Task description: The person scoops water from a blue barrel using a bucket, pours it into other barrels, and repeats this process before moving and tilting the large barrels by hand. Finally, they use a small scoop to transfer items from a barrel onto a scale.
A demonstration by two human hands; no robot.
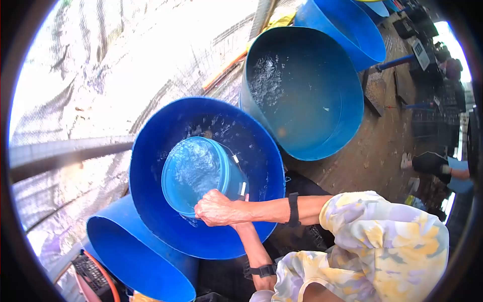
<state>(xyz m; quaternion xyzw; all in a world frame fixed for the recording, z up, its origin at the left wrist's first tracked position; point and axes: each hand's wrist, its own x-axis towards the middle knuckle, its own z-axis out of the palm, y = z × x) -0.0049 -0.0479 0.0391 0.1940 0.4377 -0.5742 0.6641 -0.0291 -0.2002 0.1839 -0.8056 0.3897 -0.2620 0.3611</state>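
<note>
A light-blue bucket (pixel 193 171) with water in it is tilted inside a round dark-blue tub (pixel 151 201). My right hand (pixel 216 208) is closed on the bucket's rim at its near edge. Most of my left hand (pixel 245 198) is hidden beneath my right wrist; a small part shows against the bucket's side, beside the white grip of its wire handle (pixel 243 189). What its fingers hold cannot be made out. Both wrists have black straps.
A larger blue tub (pixel 352 100) holding cloudy water stands beyond, with another blue tub (pixel 370 55) behind it. An empty blue container (pixel 136 251) lies at lower left. At far right, another person (pixel 432 166) is partly visible near dark racks.
</note>
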